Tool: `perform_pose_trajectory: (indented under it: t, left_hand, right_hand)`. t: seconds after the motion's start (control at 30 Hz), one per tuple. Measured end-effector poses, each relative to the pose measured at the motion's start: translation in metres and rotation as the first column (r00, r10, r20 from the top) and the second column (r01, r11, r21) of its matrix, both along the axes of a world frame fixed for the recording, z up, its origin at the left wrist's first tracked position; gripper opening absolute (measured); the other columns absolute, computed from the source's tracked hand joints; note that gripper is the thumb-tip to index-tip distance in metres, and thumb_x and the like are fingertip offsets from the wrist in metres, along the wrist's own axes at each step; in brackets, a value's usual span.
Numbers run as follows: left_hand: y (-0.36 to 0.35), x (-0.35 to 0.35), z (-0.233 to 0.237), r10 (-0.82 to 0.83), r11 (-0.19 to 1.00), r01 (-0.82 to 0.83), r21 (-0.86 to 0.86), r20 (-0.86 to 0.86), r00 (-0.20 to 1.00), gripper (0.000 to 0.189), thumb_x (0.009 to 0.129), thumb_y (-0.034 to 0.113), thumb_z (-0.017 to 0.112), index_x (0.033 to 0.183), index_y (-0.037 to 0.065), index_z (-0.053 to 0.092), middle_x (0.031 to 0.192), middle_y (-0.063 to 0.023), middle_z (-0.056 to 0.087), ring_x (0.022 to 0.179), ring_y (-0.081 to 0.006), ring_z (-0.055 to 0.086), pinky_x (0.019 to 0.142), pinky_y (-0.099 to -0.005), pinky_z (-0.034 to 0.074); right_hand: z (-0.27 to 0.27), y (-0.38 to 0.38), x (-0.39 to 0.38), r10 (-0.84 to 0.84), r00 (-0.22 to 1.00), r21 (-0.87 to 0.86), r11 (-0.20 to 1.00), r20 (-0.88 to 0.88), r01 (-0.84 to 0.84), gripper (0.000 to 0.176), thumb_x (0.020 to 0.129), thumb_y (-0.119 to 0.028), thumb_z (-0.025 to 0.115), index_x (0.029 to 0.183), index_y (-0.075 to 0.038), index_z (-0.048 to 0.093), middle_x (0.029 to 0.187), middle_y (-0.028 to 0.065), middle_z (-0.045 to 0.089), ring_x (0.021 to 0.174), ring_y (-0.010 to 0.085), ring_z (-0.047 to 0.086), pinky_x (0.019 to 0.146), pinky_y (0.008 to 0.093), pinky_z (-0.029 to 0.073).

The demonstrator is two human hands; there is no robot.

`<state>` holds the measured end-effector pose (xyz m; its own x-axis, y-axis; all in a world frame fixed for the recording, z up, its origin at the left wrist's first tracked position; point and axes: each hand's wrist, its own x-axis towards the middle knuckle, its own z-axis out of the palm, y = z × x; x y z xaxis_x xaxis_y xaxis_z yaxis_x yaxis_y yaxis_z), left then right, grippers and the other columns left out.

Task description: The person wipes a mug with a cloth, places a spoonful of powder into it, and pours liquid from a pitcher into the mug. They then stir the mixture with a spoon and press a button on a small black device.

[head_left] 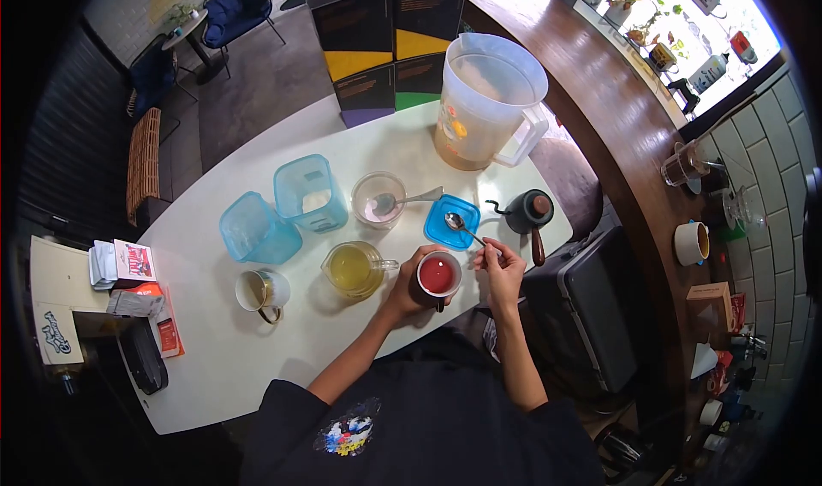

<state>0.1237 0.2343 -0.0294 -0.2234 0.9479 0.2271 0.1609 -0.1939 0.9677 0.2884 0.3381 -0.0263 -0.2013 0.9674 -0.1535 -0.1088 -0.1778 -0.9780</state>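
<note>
My left hand (409, 292) is wrapped round a dark mug (439, 274) with a pale inside and red liquid in it, near the table's front edge. Just right of the mug, my right hand (502, 272) pinches the handle of a metal spoon (462, 226). The spoon's bowl lies over a square blue lid (438, 233). Left of the mug stands a glass pitcher (353, 272) of yellowish liquid. Behind it, a clear tub (378, 188) of white powder has another spoon (415, 197) resting in it. A black hand grinder (528, 211) with a wooden knob is right of the lid.
A large translucent jug (490, 101) stands at the back of the white table (205, 332). Two blue plastic containers (261, 229) and a white mug (262, 291) are on the left. A wooden counter (591, 66) curves along the right, above a black case (591, 306).
</note>
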Motion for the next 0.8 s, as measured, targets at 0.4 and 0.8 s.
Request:
perform_pose_trajectory:
  t: [0.4,0.8]
  left_hand:
    - [0.0,0.003,0.005,0.005,1.0,-0.006,0.009,0.046,0.999,0.076,0.064,0.022,0.094,0.127,0.005,0.053,0.1,-0.0087,0.069,0.091,-0.0199,0.068,0.083,-0.0336,0.054]
    - [-0.001,0.0,0.011,-0.028,0.997,0.028,-0.075,-0.001,1.0,0.071,0.067,0.016,0.092,0.125,0.004,0.053,0.102,-0.006,0.07,0.092,-0.0154,0.069,0.084,-0.0313,0.055]
  right_hand:
    - [0.014,-0.001,-0.008,0.053,0.641,0.303,0.849,0.766,-0.433,0.021,0.089,-0.01,0.065,0.105,0.003,0.059,0.079,0.0288,0.068,0.072,0.0485,0.066,0.064,0.0556,0.05]
    - [0.059,-0.001,0.004,-0.055,0.336,0.249,0.786,0.94,-0.566,0.028,0.094,-0.023,0.065,0.105,-0.001,0.051,0.074,0.0228,0.065,0.072,0.0447,0.066,0.064,0.0532,0.049]
